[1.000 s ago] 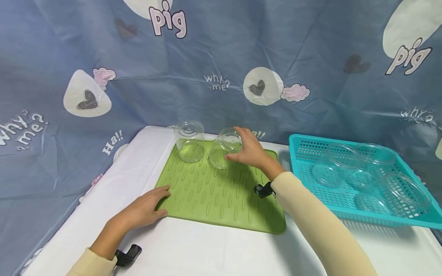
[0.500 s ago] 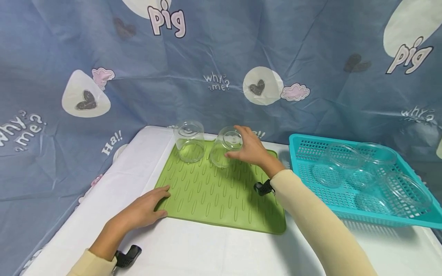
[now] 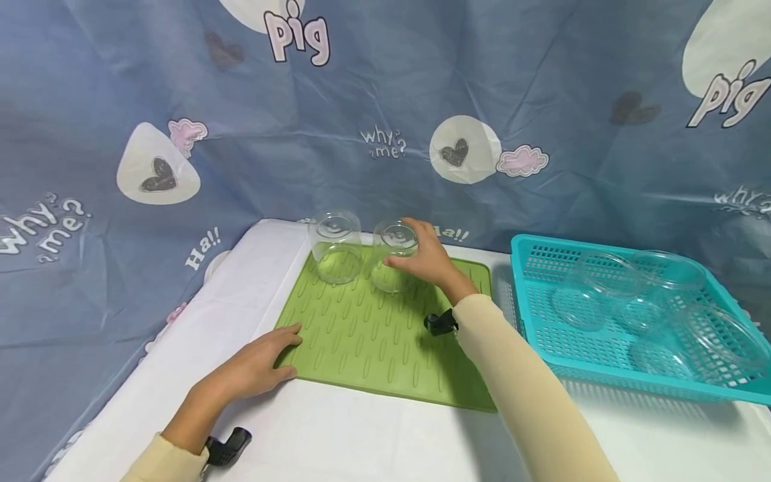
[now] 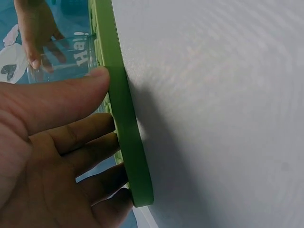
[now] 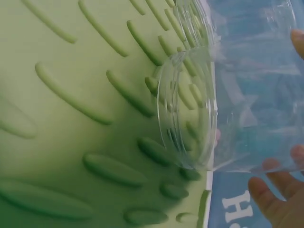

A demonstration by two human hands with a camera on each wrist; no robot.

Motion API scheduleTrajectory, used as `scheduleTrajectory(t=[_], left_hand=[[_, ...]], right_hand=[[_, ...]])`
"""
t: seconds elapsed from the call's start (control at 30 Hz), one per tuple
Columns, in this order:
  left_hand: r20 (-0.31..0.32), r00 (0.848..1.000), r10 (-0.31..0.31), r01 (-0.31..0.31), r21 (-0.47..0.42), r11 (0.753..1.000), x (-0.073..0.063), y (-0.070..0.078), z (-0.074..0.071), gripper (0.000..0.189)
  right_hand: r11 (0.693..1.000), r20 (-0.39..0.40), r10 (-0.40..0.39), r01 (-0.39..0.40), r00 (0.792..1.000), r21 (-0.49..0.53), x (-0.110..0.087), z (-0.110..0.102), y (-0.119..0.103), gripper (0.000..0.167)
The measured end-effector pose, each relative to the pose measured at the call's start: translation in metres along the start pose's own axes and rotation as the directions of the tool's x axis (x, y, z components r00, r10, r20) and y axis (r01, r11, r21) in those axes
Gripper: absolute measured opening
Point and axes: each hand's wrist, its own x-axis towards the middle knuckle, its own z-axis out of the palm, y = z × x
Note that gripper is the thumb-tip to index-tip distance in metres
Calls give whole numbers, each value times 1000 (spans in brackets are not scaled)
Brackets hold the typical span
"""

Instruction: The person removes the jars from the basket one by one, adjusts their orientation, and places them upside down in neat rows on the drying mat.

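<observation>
My right hand (image 3: pixel 425 253) holds a clear glass cup (image 3: pixel 391 278) near its top, with thumb and fingers around its side. This cup stands upside down, its rim at the back part of the green ridged mat (image 3: pixel 361 341). Just left of it, a second clear cup (image 3: pixel 338 268) is also upside down on the mat. In the right wrist view, the rim of the held cup (image 5: pixel 185 123) is right at the ridges, with fingertips (image 5: pixel 268 199) along the glass. My left hand (image 3: pixel 255 365) rests at the mat's front left edge, fingers loosely spread and thumb on the border.
To the right of the mat stands a turquoise perforated basket (image 3: pixel 536 335) with several clear cups (image 3: pixel 593 294) inside. A white cloth (image 3: pixel 337 428) covers the table. Behind it hangs a blue printed curtain (image 3: pixel 337 100).
The right hand has brought its cup from a tilt to upside-down level, shifting slightly left toward the other cup. The left hand stays at the mat's edge. The head view has turned a little.
</observation>
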Motion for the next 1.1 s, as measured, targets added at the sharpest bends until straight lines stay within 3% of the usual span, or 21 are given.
scheduleTrajectory(t=[0.23, 0.63, 1.1], left_hand=[[-2, 1000, -7, 7, -6, 1000, 1, 0, 0, 49], [2, 1000, -7, 7, -15, 1000, 0, 0, 1, 48], [11, 1000, -14, 14, -2, 1000, 3, 0, 3, 50]], right_hand=[[999, -31, 6, -7, 1000, -41, 6, -7, -1, 106], [994, 14, 12, -11, 1000, -105, 8, -11, -5, 108], [995, -46, -1, 5, 999, 97, 4, 3, 12, 107]])
